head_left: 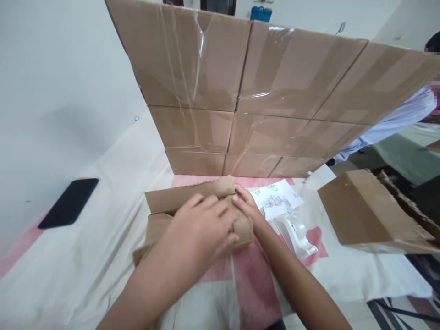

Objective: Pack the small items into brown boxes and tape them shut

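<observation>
A small cardboard box (160, 227) lies before me on the cloth, one long flap raised at its far side. My left hand (202, 229) is over the middle and right part of the box, fingers bent and apart, slightly blurred; nothing shows in its grasp. At the box's far right corner my right hand (245, 201) grips the cardboard edge, fingers curled around it. Both palms are hidden, and so is much of the box's inside.
Stacked, taped cartons (268, 91) form a wall behind. A white tape dispenser (295, 236) and printed paper (277, 199) lie right of the box. Farther right is an open carton (364, 211); a black phone-like slab (70, 204) lies left. A person's sleeve (395, 119) shows behind.
</observation>
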Tool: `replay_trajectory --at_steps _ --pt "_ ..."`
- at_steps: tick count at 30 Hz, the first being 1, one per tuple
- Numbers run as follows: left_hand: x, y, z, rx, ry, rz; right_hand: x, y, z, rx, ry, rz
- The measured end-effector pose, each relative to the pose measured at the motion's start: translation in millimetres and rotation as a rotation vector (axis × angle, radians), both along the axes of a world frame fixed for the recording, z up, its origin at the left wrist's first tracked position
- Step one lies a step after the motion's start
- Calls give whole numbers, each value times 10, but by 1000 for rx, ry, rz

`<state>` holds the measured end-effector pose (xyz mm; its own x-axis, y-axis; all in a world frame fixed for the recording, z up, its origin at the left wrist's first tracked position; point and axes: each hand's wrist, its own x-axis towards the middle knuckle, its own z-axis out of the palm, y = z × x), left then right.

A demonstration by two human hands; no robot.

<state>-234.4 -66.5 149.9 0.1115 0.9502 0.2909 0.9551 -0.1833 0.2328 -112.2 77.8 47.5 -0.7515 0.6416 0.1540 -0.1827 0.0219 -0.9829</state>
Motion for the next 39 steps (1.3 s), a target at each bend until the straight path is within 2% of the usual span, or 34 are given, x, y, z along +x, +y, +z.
replay_trajectory --at_steps 2,4,8,10,14,20,23,25,28,30,32,33,35,37,39 --pt "-129 60 -13 11 121 160 3 -21 -205 -50 41 -85" --pt "-235 101 -38 29 176 270 21 -17 -385 -59 49 -105" --pt "-299 73 -23 -44 147 249 17 66 -556 -29 43 -105" --pt "-247 16 16 -105 115 213 -5 115 -574 -47 35 -132" --pt "-41 -71 52 -253 34 43 -28 169 -616 -92 -7 -173" --pt "192 -41 47 -307 161 66 -71 163 -699 98 -47 -269" --pt "227 -41 60 -291 204 43 -108 168 -619 126 -34 -297" --pt "233 -65 69 -290 206 28 -43 190 -484 154 -22 -333" --pt "250 -129 85 -192 249 9 337 221 -218 202 17 -454" --pt "302 -170 89 -66 281 -35 768 209 -79 235 49 -593" --pt "409 -181 62 78 263 -132 1247 164 -23 270 38 -761" --pt "483 -170 29 143 233 -197 1472 132 -29 289 -27 -876" --pt "663 -111 -93 225 156 -332 1841 57 -98 202 -203 -979" --pt "856 -18 -288 221 87 -433 2073 -18 -200 57 -366 -948" --pt "1026 85 -535 163 30 -478 2174 -90 -290 -20 -438 -878"
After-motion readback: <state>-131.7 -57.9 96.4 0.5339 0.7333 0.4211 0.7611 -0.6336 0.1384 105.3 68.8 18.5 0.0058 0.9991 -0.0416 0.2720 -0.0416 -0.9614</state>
